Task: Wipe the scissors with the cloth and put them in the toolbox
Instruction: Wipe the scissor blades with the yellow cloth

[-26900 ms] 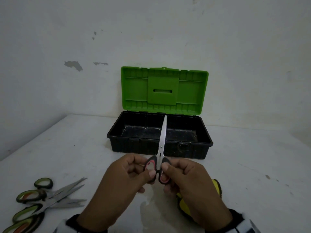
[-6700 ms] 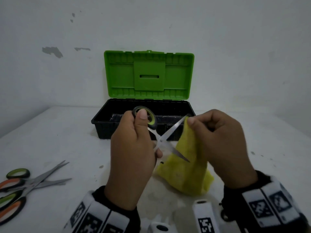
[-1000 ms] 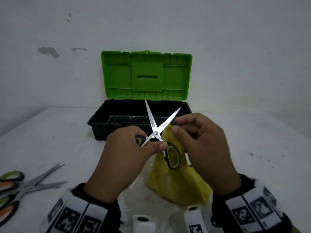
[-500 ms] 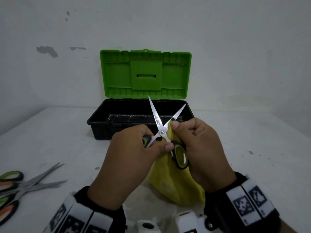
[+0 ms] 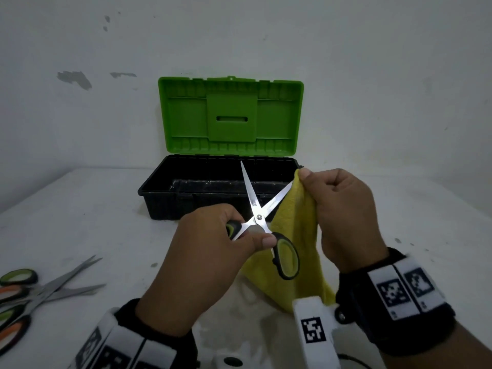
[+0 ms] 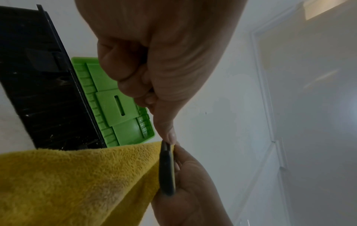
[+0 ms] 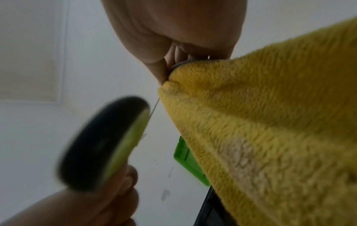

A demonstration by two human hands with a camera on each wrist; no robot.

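My left hand [image 5: 234, 235] grips one handle of a black-and-green scissors [image 5: 259, 217] with its blades spread wide in front of the toolbox. The other handle loop [image 5: 286, 259] hangs free. My right hand [image 5: 319, 187] pinches the yellow cloth [image 5: 295, 243] around the tip of the right blade. The cloth hangs down to the table. In the left wrist view the handle [image 6: 167, 168] shows edge-on beside the cloth [image 6: 77, 183]. In the right wrist view the cloth [image 7: 270, 122] fills the right side and the blurred handle loop [image 7: 100, 145] is at lower left. The black toolbox [image 5: 186, 209] stands behind, its green lid [image 5: 231, 118] upright.
Several more scissors [image 5: 32, 294] with green and orange handles lie at the table's left front edge. The toolbox lid leans back against the white wall [image 5: 372, 75]. The white table [image 5: 93, 222] shows bare surface on both sides of the toolbox.
My right hand has slid the cloth up along the right blade, from near the pivot to its tip. The blades stay spread and the left hand keeps its grip.
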